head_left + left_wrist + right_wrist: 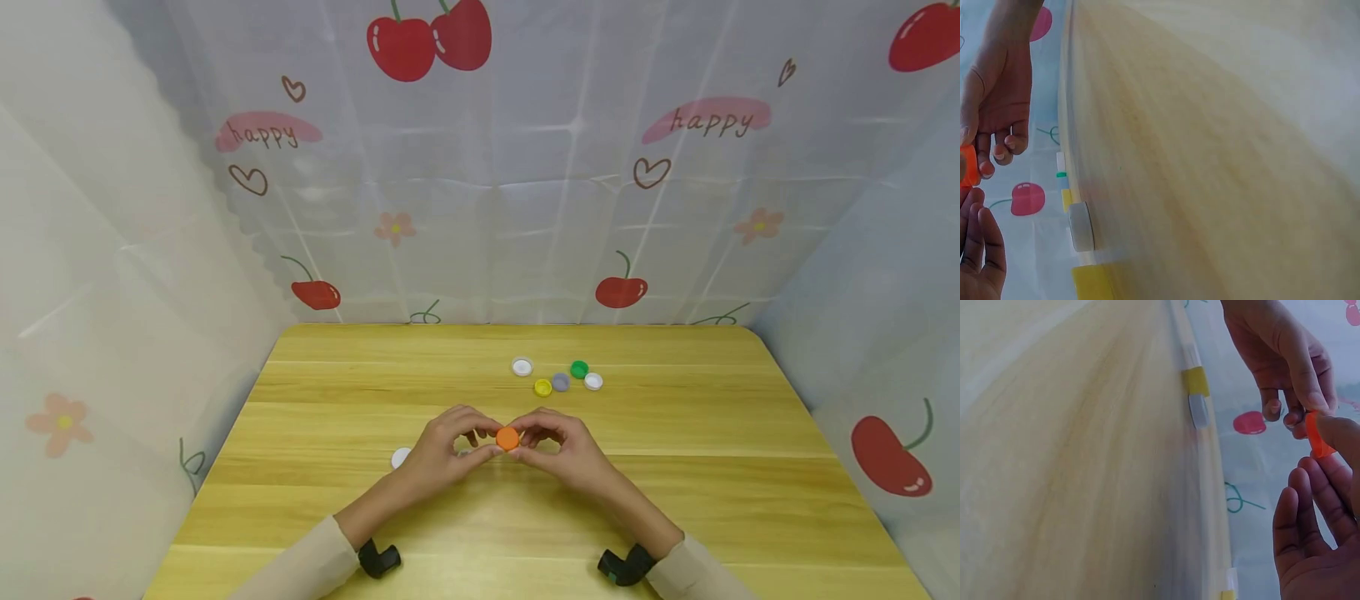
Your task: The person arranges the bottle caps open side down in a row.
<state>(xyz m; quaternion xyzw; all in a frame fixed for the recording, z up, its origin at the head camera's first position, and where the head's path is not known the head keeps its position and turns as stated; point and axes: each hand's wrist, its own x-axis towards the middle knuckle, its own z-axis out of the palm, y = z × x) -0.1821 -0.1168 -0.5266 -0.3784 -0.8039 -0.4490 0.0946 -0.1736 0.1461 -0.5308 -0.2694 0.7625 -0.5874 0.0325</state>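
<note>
An orange bottle cap (507,438) is held up above the table, in the middle of the head view. My left hand (442,446) pinches its left side between thumb and forefinger. From the opposite side, the thumb and forefinger of my right hand (566,446) grip the same cap. Both wrist views show the orange cap (1319,435) raised over the tabletop, partly covered by a thumb. Beside the left hand lies a white cap (401,457), partly hidden by that hand. In the left wrist view a yellow piece (1092,282) sits near a white cap (1082,226).
Farther back on the wooden table (360,358) lie several loose caps: a white one (522,367), a yellow one (543,387), a grey-purple one (561,382), a green one (579,369) and another white one (593,381). A printed curtain (480,208) stands behind the table.
</note>
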